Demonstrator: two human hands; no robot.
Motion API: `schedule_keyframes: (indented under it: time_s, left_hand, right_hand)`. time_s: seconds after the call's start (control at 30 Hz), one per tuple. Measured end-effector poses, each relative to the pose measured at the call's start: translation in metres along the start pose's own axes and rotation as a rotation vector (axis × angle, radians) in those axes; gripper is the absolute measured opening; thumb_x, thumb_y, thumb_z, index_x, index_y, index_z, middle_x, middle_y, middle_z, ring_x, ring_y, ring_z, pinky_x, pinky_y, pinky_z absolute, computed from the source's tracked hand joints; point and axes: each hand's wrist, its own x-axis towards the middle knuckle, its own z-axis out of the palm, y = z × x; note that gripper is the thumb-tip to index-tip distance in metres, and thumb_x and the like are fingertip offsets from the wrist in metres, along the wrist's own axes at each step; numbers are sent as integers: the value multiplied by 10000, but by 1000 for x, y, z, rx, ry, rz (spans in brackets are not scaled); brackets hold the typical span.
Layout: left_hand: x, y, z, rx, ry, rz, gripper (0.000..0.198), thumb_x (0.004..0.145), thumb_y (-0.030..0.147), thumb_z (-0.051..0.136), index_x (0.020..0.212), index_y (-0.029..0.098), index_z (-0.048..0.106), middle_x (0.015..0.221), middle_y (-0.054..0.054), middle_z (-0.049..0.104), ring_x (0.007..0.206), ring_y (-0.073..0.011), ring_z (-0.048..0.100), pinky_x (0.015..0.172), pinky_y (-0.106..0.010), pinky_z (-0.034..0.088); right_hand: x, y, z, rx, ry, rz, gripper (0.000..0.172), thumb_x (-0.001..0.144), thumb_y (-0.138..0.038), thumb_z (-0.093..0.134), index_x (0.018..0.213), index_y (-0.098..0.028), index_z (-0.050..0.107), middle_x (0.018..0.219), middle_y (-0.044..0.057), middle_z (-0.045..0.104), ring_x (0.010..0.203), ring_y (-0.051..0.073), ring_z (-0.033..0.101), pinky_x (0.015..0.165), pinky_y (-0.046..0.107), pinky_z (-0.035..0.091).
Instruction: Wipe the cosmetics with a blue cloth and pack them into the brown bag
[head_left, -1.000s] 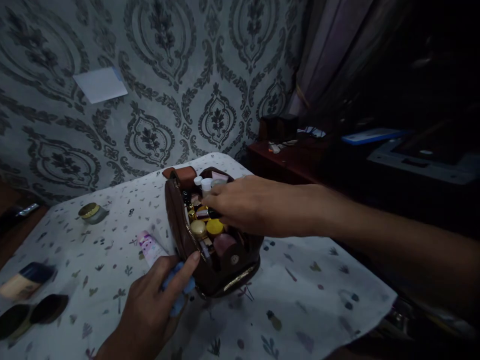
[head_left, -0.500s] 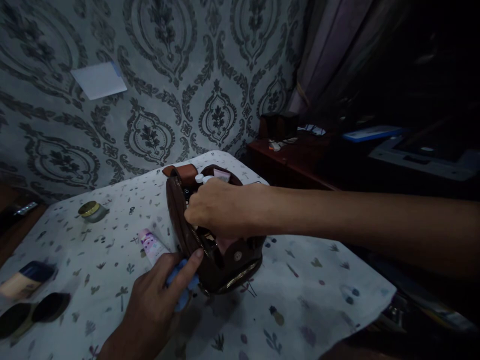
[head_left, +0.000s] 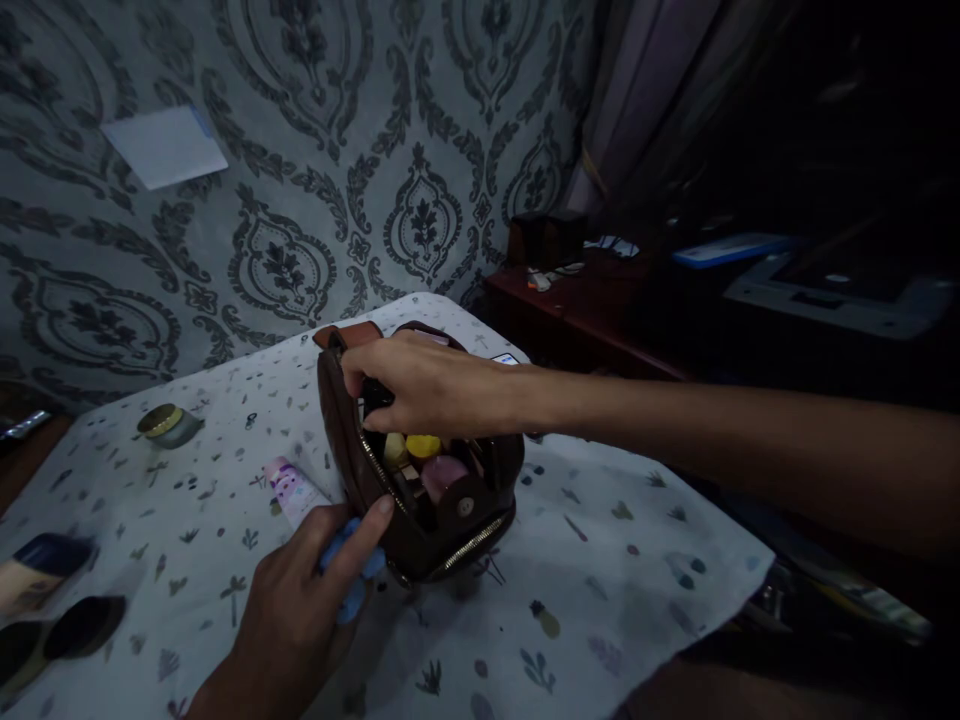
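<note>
A dark brown zip bag stands unzipped on the patterned cloth. My right hand reaches into it from the right, fingers and thumb curled around something black at its left side, too dark to name. Inside the bag show a yellow round lid, a pink rounded item and a flap with a snap button. My left hand is closed over a blue, bumpy-edged thing, one fingertip touching the bag's zipped edge. A pink-and-white tube lies against these fingers, its lower end hidden.
On the cloth at the left are a jar with a gold lid, a bottle with a dark cap and dark sunglasses. A phone-like edge shows behind my right wrist. A dark red table stands at the right.
My right hand has risen slightly and shifted toward the bag's far left side, uncovering the yellow lid and pink item. My left hand keeps its place at the bag. The view has shifted a little.
</note>
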Motion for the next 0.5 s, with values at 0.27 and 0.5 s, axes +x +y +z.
schedule_keyframes:
  time_s: [0.27, 0.5]
  left_hand:
    - [0, -2, 0, -4, -35, 31, 756, 903, 84, 477, 1593, 239, 208, 1042, -108, 575, 831, -158, 604, 597, -188, 511]
    - [-2, -4, 2, -5, -37, 31, 745, 909, 98, 461, 1595, 237, 204, 1038, -106, 580, 817, -152, 618, 601, -182, 519]
  right_hand:
    - [10, 17, 23, 106, -20, 104, 250, 775, -171, 702, 1013, -173, 625, 925, 25, 660, 880, 188, 606, 697, 254, 406]
    - [10, 15, 32, 98, -11, 194, 354, 785, -116, 644, 1135, -134, 589, 1046, 94, 688, 971, 237, 640, 745, 284, 466]
